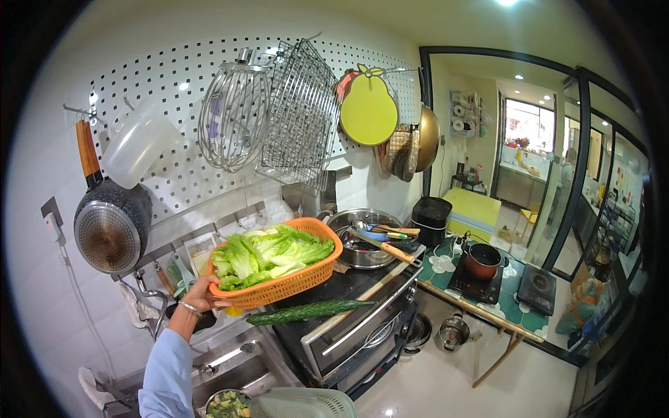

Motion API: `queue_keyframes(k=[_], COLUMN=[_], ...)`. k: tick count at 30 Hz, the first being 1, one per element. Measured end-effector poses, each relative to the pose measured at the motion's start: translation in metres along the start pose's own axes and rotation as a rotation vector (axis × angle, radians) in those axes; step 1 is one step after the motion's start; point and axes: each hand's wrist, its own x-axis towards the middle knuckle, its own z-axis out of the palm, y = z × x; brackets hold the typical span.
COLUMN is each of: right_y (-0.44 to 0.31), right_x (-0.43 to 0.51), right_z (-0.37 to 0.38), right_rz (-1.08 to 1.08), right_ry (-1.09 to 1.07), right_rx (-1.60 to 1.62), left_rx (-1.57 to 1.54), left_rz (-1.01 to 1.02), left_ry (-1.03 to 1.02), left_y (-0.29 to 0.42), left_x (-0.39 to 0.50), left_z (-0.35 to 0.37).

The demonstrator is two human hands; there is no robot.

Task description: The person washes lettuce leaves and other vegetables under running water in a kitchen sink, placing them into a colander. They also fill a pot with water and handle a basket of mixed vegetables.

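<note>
My left hand [201, 296], in a light blue sleeve, grips the near left end of an orange plastic basket [285, 286]. The thumb lies over the rim and the fingers are under it. Leafy green lettuce [272, 253] fills the basket. Whether the basket rests fully on the black top of the metal oven unit [292, 339] or is partly lifted, I cannot tell. In front of it a long bumpy cucumber [311, 312] lies across the black top, its left end towards the sink. My right hand is out of view.
Below is a steel sink [230, 376], with a bowl of cut vegetables [228, 405] and a pale green colander [308, 403]. A steel pan [366, 258] holding utensils stands behind the cucumber. Rightward, a pot [483, 264] sits on an induction cooker. A frying pan [107, 240] hangs left.
</note>
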Motion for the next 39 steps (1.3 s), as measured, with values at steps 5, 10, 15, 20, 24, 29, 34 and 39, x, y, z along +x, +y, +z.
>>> queue_keyframes(k=[5, 10, 15, 20, 24, 29, 34, 39], right_y=[-0.011, -0.07, -0.109, -0.118, -0.126, -0.136, -0.134, -0.125], right_x=[0.0, 0.013, 0.028, 0.03, 0.032, 0.038, 0.04, 0.04], right_z=[-0.008, -0.03, -0.028, -0.026, -0.026, -0.022, -0.021, -0.022], right_rz=[-0.012, 0.187, 0.156, 0.188, 0.189, 0.214, 0.269, 0.384], right_ry=[0.099, -0.034, -0.075, -0.04, -0.011, -0.031, -0.097, -0.122], right_rx=[0.07, 0.227, 0.21, 0.25, 0.241, 0.223, 0.166, 0.138], left_rx=[0.119, 0.086, -0.056, -0.018, 0.04, 0.034, 0.057, 0.126], left_rz=[0.017, 0.003, -0.02, -0.024, -0.027, -0.034, -0.012, -0.039], left_ry=[0.08, 0.108, 0.088, 0.087, 0.144, 0.088, 0.068, 0.129], left_y=[-0.013, -0.033, -0.045, -0.041, -0.037, -0.036, -0.037, -0.039], left_x=[0.042, 0.063, 0.065, 0.059, 0.066, 0.073, 0.067, 0.056], left_z=[0.002, 0.007, 0.007, -0.014, -0.024, -0.021, -0.011, -0.007])
